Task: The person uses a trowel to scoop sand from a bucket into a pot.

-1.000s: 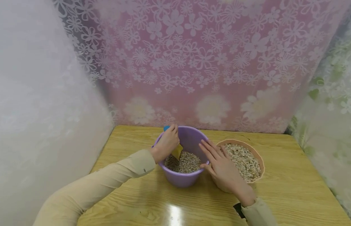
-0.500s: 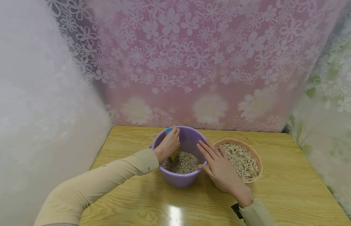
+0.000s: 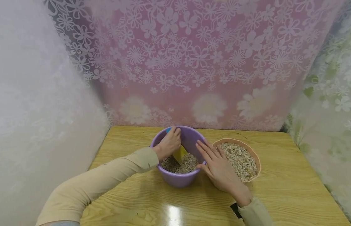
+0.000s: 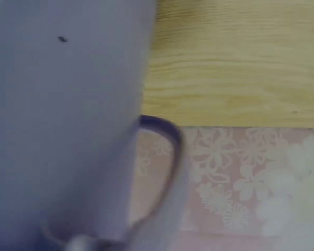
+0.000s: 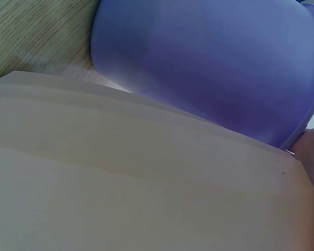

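Observation:
In the head view, my left hand (image 3: 169, 143) reaches into a purple bucket (image 3: 179, 181) and grips a small shovel (image 3: 179, 154) by its blue handle. The yellow blade points down, its tip in the loose, pale gravel-like bits (image 3: 188, 164) at the bucket's bottom. My right hand (image 3: 219, 168) rests at the bucket's right rim, fingers straight and the thumb near the front edge. The left wrist view is filled by the bucket's side wall (image 4: 68, 104) and its loop handle (image 4: 170, 172); the hand itself is hidden there.
Just right of the bucket stands a peach-coloured bowl (image 3: 259, 161) filled with similar pale bits (image 3: 240, 160), partly behind my right hand. Its wall (image 5: 146, 172) looms large in the right wrist view. Both stand on a wooden table (image 3: 135, 201), with a floral curtain (image 3: 192, 62) behind.
The shovel's blade, mostly hidden behind my left hand half a second ago, has swung right within the bucket and shows more. My right hand keeps its place at the rim.

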`<state>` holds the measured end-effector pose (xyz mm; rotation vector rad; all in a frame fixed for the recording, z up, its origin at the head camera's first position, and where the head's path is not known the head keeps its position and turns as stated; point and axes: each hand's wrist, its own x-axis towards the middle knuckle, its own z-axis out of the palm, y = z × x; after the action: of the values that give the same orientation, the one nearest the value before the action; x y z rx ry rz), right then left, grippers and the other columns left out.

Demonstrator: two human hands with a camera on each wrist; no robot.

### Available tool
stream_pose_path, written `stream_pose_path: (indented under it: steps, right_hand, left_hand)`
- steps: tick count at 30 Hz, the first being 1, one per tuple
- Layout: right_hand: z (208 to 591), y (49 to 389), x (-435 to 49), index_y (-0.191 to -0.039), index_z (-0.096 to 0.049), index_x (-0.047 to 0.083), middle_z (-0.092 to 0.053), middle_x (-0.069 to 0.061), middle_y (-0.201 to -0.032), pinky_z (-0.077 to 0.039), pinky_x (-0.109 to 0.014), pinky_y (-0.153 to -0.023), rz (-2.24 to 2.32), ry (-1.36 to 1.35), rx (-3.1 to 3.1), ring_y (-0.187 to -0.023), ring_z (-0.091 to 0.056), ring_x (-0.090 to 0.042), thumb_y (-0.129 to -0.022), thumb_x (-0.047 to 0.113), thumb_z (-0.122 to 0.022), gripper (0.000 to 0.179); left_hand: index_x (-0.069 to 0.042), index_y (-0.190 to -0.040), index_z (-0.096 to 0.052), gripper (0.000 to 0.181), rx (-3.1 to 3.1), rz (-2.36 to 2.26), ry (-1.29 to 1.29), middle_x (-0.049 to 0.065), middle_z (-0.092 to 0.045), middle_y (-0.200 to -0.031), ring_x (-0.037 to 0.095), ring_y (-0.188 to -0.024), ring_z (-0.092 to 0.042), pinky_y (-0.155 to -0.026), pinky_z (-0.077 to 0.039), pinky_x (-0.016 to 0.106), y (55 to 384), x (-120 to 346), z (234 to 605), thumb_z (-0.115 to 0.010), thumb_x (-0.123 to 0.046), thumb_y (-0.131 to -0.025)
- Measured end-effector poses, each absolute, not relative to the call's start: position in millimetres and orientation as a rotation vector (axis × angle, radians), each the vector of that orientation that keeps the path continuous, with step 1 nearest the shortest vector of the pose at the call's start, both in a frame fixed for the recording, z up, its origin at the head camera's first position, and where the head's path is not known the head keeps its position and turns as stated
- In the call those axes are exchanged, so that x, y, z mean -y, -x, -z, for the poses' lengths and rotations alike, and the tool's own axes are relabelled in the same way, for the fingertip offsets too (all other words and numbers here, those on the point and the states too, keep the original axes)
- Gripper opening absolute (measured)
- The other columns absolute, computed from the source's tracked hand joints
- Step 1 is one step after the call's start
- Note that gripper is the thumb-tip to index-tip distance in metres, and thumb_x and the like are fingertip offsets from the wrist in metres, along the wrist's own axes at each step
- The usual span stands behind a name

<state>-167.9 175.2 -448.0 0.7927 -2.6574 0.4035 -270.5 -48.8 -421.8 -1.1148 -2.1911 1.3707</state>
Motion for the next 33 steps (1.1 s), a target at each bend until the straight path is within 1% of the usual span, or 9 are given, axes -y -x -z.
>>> stream_pose_path:
  steps: [2,5,7,12,15,16,21,25,33]
  right_hand:
    - [447.1,168.1,-174.8,-0.160,-0.031,0.013,-0.028,-0.005,-0.166,-0.019,-0.062,-0.118,-0.406,-0.795,2.657,-0.154,-0.021,-0.030,-0.103,0.045,-0.053,0.069]
    - [445.6,168.3,-174.1,-0.159,-0.031,0.012,-0.028,-0.005,-0.166,-0.019,-0.062,-0.118,-0.412,-0.806,2.655,-0.154,-0.021,-0.030,-0.103,0.044,-0.052,0.068]
    - [445.1,168.6,-174.0,-0.159,-0.031,0.011,-0.029,-0.006,-0.166,-0.020,-0.062,-0.117,-0.409,-0.815,2.656,-0.153,-0.022,-0.031,-0.105,0.047,-0.048,0.067]
    - [443.9,169.6,-174.9,-0.159,-0.031,0.012,-0.029,-0.005,-0.166,-0.018,-0.063,-0.118,-0.385,-0.817,2.654,-0.153,-0.022,-0.030,-0.106,0.052,-0.040,0.068]
    - [443.9,170.1,-176.1,-0.159,-0.031,0.012,-0.029,-0.005,-0.166,-0.016,-0.062,-0.118,-0.364,-0.809,2.650,-0.153,-0.022,-0.030,-0.106,0.054,-0.038,0.069]
    - [444.1,170.0,-176.3,-0.159,-0.031,0.012,-0.029,-0.005,-0.165,-0.017,-0.063,-0.118,-0.363,-0.810,2.647,-0.153,-0.022,-0.030,-0.106,0.054,-0.038,0.069]
    - [444.1,168.8,-176.3,-0.159,-0.033,0.011,-0.031,-0.007,-0.164,-0.019,-0.064,-0.117,-0.372,-0.818,2.632,-0.152,-0.025,-0.031,-0.106,0.054,-0.038,0.068]
    - [443.9,167.6,-176.2,-0.159,-0.033,0.011,-0.032,-0.007,-0.164,-0.019,-0.063,-0.118,-0.372,-0.814,2.629,-0.152,-0.026,-0.032,-0.106,0.053,-0.040,0.068]
    - [446.2,165.1,-175.2,-0.160,-0.030,0.013,-0.028,-0.006,-0.166,-0.018,-0.063,-0.118,-0.371,-0.796,2.671,-0.153,-0.023,-0.030,-0.105,0.043,-0.051,0.066]
  left_hand:
    - [-0.022,-0.117,-0.070,0.022,2.175,-1.348,1.128,-0.005,-0.063,-0.106,0.020,-0.105,-0.044,-0.098,-0.033,0.041,268.9,47.9,420.6,-0.053,-0.030,-0.106]
    - [-0.021,-0.113,-0.069,0.021,2.147,-1.314,1.134,-0.004,-0.064,-0.108,0.021,-0.107,-0.045,-0.102,-0.034,0.043,267.4,47.0,419.5,-0.052,-0.030,-0.106]
    - [-0.021,-0.111,-0.071,0.021,2.143,-1.263,1.141,-0.003,-0.065,-0.108,0.021,-0.106,-0.046,-0.102,-0.035,0.043,267.4,46.9,419.6,-0.051,-0.028,-0.106]
    - [-0.021,-0.118,-0.073,0.027,2.156,-1.138,1.173,-0.002,-0.067,-0.118,0.019,-0.104,-0.048,-0.096,-0.038,0.039,266.9,46.6,420.8,-0.050,-0.030,-0.107]
    - [-0.021,-0.112,-0.074,0.026,2.200,-1.090,1.168,-0.003,-0.067,-0.108,0.017,-0.096,-0.047,-0.088,-0.037,0.036,264.6,46.1,419.5,-0.050,-0.032,-0.107]
    - [-0.021,-0.109,-0.074,0.025,2.227,-1.066,1.168,-0.003,-0.067,-0.105,0.017,-0.094,-0.047,-0.086,-0.037,0.036,263.6,46.1,418.9,-0.052,-0.032,-0.105]
    - [-0.020,-0.101,-0.076,0.028,2.409,-0.913,1.154,-0.003,-0.066,-0.096,0.018,-0.092,-0.049,-0.083,-0.038,0.037,258.3,48.7,414.4,-0.059,-0.043,-0.100]
    - [-0.019,-0.096,-0.077,0.040,2.502,-0.735,1.134,-0.001,-0.067,-0.093,0.019,-0.090,-0.053,-0.082,-0.040,0.037,256.1,54.6,412.4,-0.054,-0.051,-0.100]
    - [-0.014,-0.087,-0.075,0.052,2.492,-0.591,1.067,0.002,-0.068,-0.086,0.020,-0.083,-0.054,-0.078,-0.045,0.036,249.2,67.2,409.4,-0.047,-0.055,-0.102]
